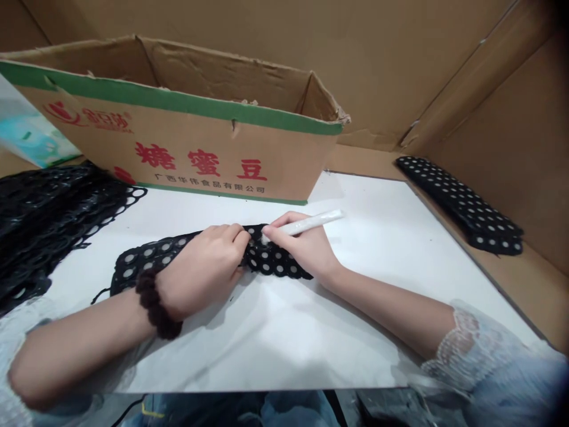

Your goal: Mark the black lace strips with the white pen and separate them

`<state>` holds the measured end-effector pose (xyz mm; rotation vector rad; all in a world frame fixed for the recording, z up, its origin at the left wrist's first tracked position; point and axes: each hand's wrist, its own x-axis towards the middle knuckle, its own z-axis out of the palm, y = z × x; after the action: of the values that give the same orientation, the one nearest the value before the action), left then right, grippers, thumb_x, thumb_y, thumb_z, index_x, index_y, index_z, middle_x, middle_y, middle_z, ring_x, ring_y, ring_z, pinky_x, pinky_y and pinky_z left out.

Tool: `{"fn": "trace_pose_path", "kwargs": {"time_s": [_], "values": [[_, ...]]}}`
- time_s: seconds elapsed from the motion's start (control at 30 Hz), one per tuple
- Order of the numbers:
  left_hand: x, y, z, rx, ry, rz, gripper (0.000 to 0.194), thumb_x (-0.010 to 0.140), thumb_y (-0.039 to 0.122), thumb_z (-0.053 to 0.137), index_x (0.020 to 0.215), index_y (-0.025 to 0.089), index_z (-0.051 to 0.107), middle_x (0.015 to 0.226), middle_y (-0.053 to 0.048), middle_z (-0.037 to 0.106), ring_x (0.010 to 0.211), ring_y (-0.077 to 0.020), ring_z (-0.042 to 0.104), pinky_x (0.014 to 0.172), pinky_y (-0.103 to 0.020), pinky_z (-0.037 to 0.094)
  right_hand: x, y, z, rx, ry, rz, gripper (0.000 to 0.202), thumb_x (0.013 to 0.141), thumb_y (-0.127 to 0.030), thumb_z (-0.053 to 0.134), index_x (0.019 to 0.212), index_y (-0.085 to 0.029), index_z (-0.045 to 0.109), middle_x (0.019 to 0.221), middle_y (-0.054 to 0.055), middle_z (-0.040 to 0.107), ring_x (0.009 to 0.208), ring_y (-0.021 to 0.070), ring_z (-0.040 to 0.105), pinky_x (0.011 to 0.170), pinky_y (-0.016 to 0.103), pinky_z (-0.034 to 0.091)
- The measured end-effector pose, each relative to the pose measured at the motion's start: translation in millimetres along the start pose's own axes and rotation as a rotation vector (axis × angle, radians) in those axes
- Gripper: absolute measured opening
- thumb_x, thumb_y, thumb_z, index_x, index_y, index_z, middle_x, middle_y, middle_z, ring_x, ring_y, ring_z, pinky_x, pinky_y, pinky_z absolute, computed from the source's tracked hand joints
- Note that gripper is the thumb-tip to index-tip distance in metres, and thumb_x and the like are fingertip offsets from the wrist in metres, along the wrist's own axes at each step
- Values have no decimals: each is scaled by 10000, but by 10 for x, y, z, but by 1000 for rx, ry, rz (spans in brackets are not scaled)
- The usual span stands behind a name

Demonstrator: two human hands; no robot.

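Note:
A black strip with rows of pale round discs (278, 268) lies across the white board in front of me. My left hand (208, 264), a dark fluffy band on its wrist, rests on the strip's middle with curled fingers pressing and gripping it. Held like a pen in my right hand (306, 246) is a white pen-like stick (315, 222). Its lower end meets the strip just right of my left fingers, and the exact tip is hidden by the fingertips.
Behind the strip stands an open cardboard box (284, 157) with a green rim and red lettering. Black perforated sheets (48, 213) are heaped at the left. A second dotted black strip (462, 204) lies at the right, beyond the white board (377, 237). Cardboard walls (400, 71) enclose the back and right.

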<state>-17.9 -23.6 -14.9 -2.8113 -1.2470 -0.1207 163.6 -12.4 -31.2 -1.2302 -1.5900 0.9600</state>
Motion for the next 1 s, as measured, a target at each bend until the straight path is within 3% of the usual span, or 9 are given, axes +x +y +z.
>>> {"fn": "trace_pose_path", "kwargs": {"time_s": [0.17, 0.3, 0.57, 1.0], "values": [[25, 85, 46, 114, 53, -18, 180, 695, 80, 444, 849, 127, 526, 791, -65, 545, 762, -239, 531, 750, -377, 427, -21, 1, 26, -2, -14, 57, 174, 689, -349, 609, 728, -179, 603, 723, 7, 605, 653, 118, 535, 588, 247, 414], [54, 80, 68, 158, 105, -36, 144, 689, 55, 437, 786, 132, 510, 750, -60, 532, 721, -232, 526, 716, -359, 425, -41, 28, 37, 1, 2, 14, 61, 722, -248, 553, 746, -194, 542, 656, -32, 535, 573, 87, 470, 527, 219, 378], [87, -21, 68, -12, 156, -59, 209, 656, 61, 475, 850, 139, 474, 799, -49, 541, 740, -216, 513, 670, -309, 419, -50, 97, 13, 21, -47, -1, 191, 749, -291, 532, 628, -191, 422, 549, -45, 467, 521, 90, 443, 494, 224, 335], [84, -49, 96, 205, 292, 108, 135, 669, 56, 410, 687, 144, 512, 636, -63, 533, 614, -211, 495, 596, -318, 416, -38, 59, 6, 118, -29, 52, 218, 748, -323, 539, 610, -194, 430, 538, -39, 534, 546, 103, 509, 572, 253, 399]]}}
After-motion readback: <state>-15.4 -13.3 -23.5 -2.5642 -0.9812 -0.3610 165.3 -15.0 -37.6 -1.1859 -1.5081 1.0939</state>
